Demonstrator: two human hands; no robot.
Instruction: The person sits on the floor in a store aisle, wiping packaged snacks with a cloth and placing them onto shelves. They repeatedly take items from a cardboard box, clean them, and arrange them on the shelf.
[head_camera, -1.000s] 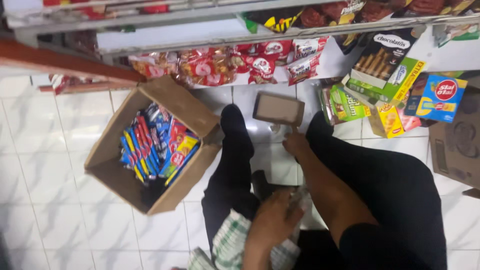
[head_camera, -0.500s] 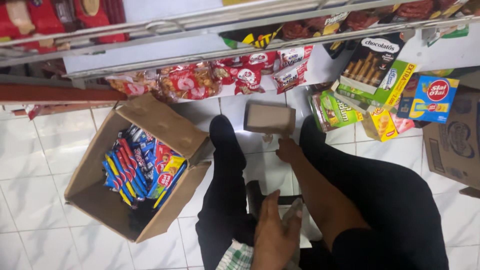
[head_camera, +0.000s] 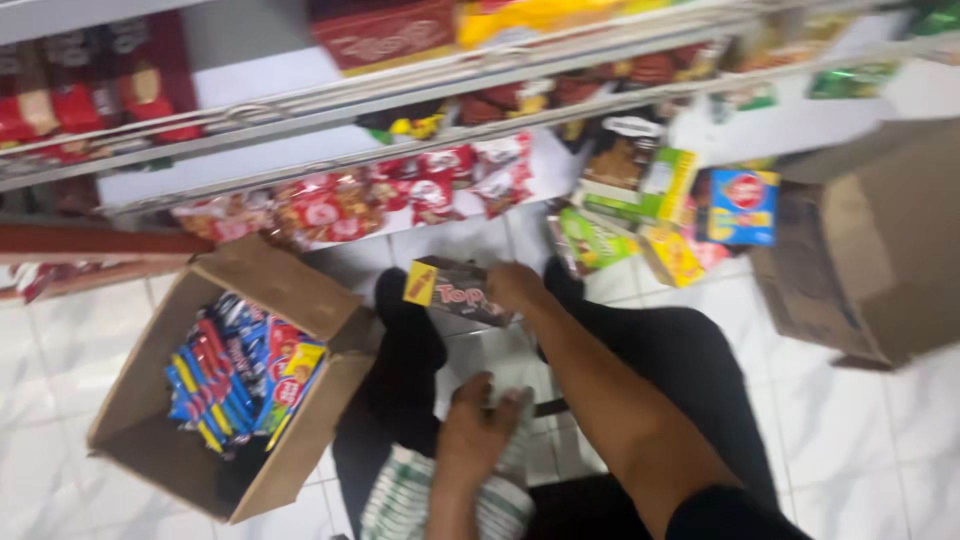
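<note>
- Since the earlier frame, the right hand (head_camera: 515, 287) has turned the dark snack box (head_camera: 455, 292), printed face showing, above the white floor (head_camera: 880, 440).
- Left hand (head_camera: 478, 430) lies loosely curled on striped cloth (head_camera: 400, 500), grasping nothing clearly.
- Best kept level, clear of the open carton (head_camera: 250, 290).

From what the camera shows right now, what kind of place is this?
Probably a small grocery shop: metal shelves lined with packaged snacks, and on the white tiled floor an open cardboard carton full of wrapped bars.
</note>
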